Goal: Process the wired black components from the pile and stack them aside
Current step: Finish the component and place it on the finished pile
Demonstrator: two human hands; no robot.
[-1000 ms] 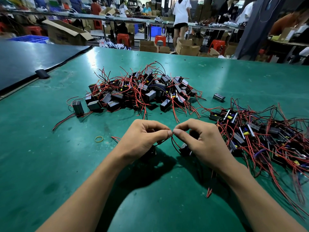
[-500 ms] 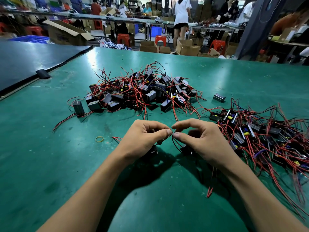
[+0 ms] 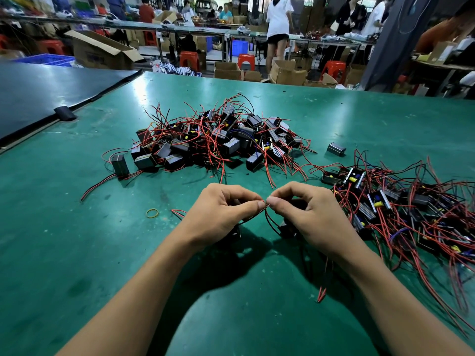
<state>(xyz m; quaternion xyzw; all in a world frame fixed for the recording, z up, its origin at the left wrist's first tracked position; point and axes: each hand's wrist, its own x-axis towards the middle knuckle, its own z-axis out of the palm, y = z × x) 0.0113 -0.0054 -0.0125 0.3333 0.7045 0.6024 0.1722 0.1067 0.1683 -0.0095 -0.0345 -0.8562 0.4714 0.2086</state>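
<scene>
Two heaps of small black box components with red and black wires lie on the green table (image 3: 77, 253): one pile (image 3: 218, 140) straight ahead, another (image 3: 401, 209) spread at the right. My left hand (image 3: 218, 214) and my right hand (image 3: 308, 214) meet fingertip to fingertip in front of them, each pinching thin wire ends (image 3: 265, 207) between thumb and forefinger. The wires loop down to black components mostly hidden under each palm, one (image 3: 285, 228) peeking out below my right hand.
A yellow rubber band (image 3: 152, 213) lies left of my left hand. A lone black component (image 3: 336, 149) sits between the heaps. A dark mat (image 3: 38, 93) covers the far left. Boxes, stools and people fill the room beyond the table's far edge.
Both hands stay in place; the fingertips have worked slightly on the wire ends, with the right thumb and forefinger closing tighter on them.
</scene>
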